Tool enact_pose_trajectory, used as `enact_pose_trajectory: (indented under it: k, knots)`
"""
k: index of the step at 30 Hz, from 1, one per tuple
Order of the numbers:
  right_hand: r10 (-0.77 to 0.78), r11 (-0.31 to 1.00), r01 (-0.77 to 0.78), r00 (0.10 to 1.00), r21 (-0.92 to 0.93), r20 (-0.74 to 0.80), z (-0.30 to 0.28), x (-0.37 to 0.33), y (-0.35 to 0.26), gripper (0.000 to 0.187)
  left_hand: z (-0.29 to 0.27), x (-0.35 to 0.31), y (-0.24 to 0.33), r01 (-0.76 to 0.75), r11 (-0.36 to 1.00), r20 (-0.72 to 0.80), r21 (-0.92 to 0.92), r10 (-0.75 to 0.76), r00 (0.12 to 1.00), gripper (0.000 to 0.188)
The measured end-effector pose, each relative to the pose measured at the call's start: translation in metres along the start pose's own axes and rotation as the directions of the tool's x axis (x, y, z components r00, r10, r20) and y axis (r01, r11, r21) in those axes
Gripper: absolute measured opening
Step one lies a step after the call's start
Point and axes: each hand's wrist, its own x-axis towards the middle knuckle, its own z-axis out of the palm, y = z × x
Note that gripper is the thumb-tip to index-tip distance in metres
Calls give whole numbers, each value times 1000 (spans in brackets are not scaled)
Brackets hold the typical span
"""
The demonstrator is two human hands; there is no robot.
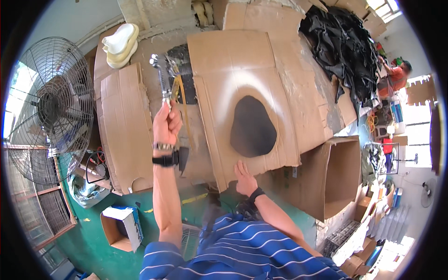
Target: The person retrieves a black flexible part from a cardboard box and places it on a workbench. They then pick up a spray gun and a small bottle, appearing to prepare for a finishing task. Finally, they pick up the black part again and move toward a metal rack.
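Fan: a wire-caged fan (56, 109) stands at the far left, beside the table (199, 163).
Left hand: the left hand (167, 123) is closed around the near end of the silver tool, fingers curled in; the exact thumb placement is hard to make out.
Left arm: the forearm runs almost straight away from the body, with a metal bracelet (164, 146) and a black wristband (165, 159) at the wrist.
Silver tool: what looks like a metal spray gun (163, 78) points toward the far side, left of the cardboard sheet; likely rigid and fairly heavy, best taken by its handle, as the hand has it.
Cardboard sheet: the cardboard sheet (228, 52) lies on the table, creased and pale-dusted around the dark piece; probably light, stiff when flat, prone to bending at its folds, best held by an edge.
Dark piece: the rounded dark piece (253, 126) lies flat on the sheet's near half; it seems thin, light and pliable, easiest to lift by its rim.
Right hand: the right hand (245, 180) grips nothing visible; its extended fingers rest on the sheet's near edge, just nearer than the dark piece.
Right arm: the forearm slants leftward from the near right, a black band at its wrist.
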Motion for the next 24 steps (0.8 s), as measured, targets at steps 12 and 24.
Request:
enact_pose_trajectory:
  k: [12, 24]
  knots:
    - [-256, 450, 215, 961, 867, -105, -213, -74, -34, 81, 126, -272, -121, -255, 738, 88, 624, 258, 962, 23]
    - [285, 101, 399, 866, 911, -411, -305, -343, 111, 44, 260, -392, -338, -626, 329, 657, 707, 22, 754, 48]
